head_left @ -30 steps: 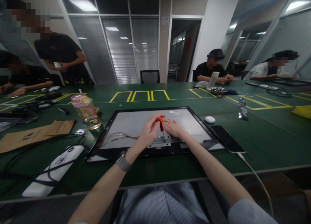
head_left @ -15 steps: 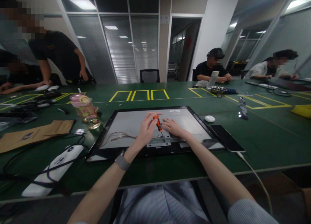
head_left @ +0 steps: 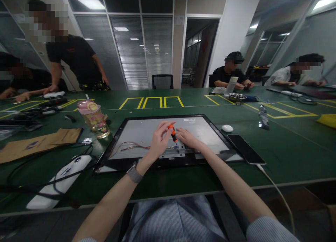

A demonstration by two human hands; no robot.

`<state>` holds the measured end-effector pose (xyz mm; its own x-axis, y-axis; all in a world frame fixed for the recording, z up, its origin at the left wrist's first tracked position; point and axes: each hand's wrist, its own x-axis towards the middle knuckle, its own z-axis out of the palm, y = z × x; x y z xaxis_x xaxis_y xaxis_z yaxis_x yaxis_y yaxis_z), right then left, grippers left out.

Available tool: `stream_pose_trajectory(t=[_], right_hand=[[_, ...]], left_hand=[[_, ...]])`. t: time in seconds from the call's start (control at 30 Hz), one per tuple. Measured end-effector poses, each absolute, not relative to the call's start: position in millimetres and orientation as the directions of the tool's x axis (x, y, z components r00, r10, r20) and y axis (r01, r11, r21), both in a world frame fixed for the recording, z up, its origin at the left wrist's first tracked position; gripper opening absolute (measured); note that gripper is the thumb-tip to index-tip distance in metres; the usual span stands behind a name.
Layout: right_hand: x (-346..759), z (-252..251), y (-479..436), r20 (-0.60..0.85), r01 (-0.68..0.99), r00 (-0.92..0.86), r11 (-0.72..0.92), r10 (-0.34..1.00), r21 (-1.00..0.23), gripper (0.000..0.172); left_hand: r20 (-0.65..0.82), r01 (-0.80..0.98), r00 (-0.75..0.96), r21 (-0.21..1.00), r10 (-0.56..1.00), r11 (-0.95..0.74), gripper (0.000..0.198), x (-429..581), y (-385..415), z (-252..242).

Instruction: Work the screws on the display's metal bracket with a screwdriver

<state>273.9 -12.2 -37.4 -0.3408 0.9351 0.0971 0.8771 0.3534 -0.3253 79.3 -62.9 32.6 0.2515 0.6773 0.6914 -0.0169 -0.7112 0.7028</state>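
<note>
A flat display panel (head_left: 136, 130) with a grey metal back and black frame lies on the table in front of me. My left hand (head_left: 160, 139) is closed around the orange and black handle of a screwdriver (head_left: 172, 133), whose shaft points down at a metal bracket (head_left: 172, 155) near the panel's front edge. Flat on the metal back, just right of the screwdriver, rests my right hand (head_left: 187, 137) with its fingers stretched out, holding nothing. Thin wires (head_left: 131, 144) run left from the bracket across the panel.
Right of the panel lie a phone (head_left: 246, 149) on a cable and a white case (head_left: 227, 128). On the left stand a pink-lidded cup (head_left: 93, 119), a paper bag (head_left: 42, 144) and a white power strip (head_left: 59, 182) with black cords. Several people sit or stand across the green table (head_left: 154, 111).
The screwdriver handle has tilted slightly, while my hands stay in nearly the same places. The standing person at the left appears farther right and more upright.
</note>
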Motion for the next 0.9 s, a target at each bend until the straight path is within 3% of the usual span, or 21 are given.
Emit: stream_pose_trajectory(t=[0.37,0.57,0.77,0.9], right_hand=[[271.4,-36.4,-14.5,0.124,0.891,-0.331,0.353,0.936,-0.286,0.042],[272.0,-38.8,-13.9,0.139,0.892,-0.340,0.366,0.930,-0.265,0.042],[271.4,-37.4,-14.5,0.134,0.894,-0.336,0.361,0.932,-0.267,0.042],[270.9,-33.8,-16.6,0.120,0.895,-0.337,0.358,0.934,-0.268,0.042]], left_hand=[[0.757,0.129,0.157,0.621,0.635,-0.773,0.024,82.4,-63.8,28.9],[0.787,0.171,0.226,0.548,0.574,-0.819,0.029,81.4,-64.5,30.0],[0.760,0.082,0.303,0.581,0.575,-0.810,0.039,81.9,-64.6,28.0],[0.739,0.101,0.332,0.590,0.586,-0.801,0.032,81.6,-69.1,32.9]])
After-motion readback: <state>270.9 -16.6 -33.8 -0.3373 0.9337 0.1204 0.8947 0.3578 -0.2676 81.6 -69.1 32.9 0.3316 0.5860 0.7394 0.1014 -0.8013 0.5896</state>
